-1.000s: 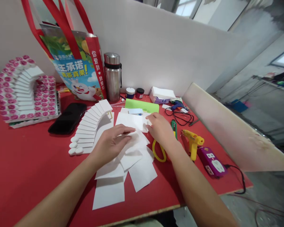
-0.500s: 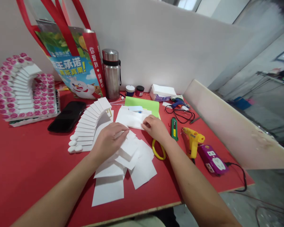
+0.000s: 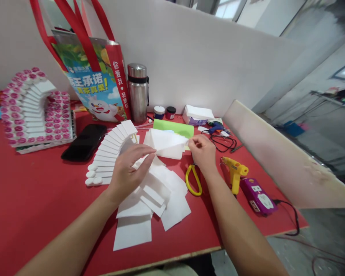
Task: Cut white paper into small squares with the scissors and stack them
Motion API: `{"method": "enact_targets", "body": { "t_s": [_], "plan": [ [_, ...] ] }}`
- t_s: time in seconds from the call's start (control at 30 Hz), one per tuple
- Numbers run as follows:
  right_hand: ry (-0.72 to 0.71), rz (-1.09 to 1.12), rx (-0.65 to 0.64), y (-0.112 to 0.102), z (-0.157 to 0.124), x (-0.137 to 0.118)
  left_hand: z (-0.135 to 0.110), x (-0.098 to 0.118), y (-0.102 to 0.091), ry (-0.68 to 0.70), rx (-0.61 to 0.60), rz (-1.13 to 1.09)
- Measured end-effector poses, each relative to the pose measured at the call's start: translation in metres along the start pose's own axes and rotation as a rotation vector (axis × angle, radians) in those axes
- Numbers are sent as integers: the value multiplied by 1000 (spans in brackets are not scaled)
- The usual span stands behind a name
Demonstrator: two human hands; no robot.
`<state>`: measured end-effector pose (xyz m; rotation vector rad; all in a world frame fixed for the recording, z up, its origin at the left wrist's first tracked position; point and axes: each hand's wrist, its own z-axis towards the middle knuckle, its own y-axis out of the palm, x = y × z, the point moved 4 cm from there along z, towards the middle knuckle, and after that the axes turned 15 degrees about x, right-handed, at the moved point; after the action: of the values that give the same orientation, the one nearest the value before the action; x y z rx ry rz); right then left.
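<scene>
We are working over the middle of the red bench (image 3: pixel 46 199), where a thin white sheet (image 3: pixel 170 142) is lying across a small pile of white paper (image 3: pixel 147 138), just in front of the green sheet (image 3: pixel 172 127). Our right hand (image 3: pixel 202 153) is pinching the sheet's right corner, thumb and fingertips closed on it. Our left hand (image 3: pixel 131 170) is hovering at the near left edge, thumb and fingertips drawn narrow; we cannot tell whether they are gripping the paper or only touching it.

The sheet is looking limp and slightly creased, so we should be gripping lightly, right at the edges, and drawing both sides evenly to avoid puckering or tearing it. Thin paper is likely to be clinging to its neighbours, so we should be checking by feel that only one layer is between our fingers, and peeling from the corner rather than dragging across the pile.

Our left wrist is lying close to the overlapping loose sheets (image 3: pixel 176 191), so we should be holding that forearm high enough not to sweep them. We should also be minding the stepped white model (image 3: pixel 107 153) beside our left hand and the yellow loop handle (image 3: pixel 194 193) below our right.
</scene>
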<state>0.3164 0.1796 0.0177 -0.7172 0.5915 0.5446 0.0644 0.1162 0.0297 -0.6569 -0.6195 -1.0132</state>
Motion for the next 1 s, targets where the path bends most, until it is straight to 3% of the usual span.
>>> {"method": "enact_targets", "body": {
  "t_s": [0.1,0.2,0.33,0.43,0.57,0.7,0.77,0.9,1.0],
  "plan": [
    [336,377,55,-2,3,12,-1,-8,2,-213,-34,-112],
    [613,686,-21,4,1,12,-5,-23,10,-502,-115,-241],
    [731,819,-219,5,-9,-10,-8,-34,20,-802,-101,-495],
    [814,864,-377,4,-23,-30,-9,-36,23,-946,-90,-665],
    [920,884,-582,8,-42,-44,-7,-33,22,-951,-120,-752],
    [875,884,-820,15,-51,-46,-3,-36,19,-879,-95,-621],
    [829,833,-755,16,-48,-41,0,-39,14,-771,-3,-576],
    [712,766,-351,10,-32,-34,0,-46,8,-605,115,-445],
    [667,768,-394,10,-33,-42,-1,-48,7,-536,126,-319]
  ]
}}
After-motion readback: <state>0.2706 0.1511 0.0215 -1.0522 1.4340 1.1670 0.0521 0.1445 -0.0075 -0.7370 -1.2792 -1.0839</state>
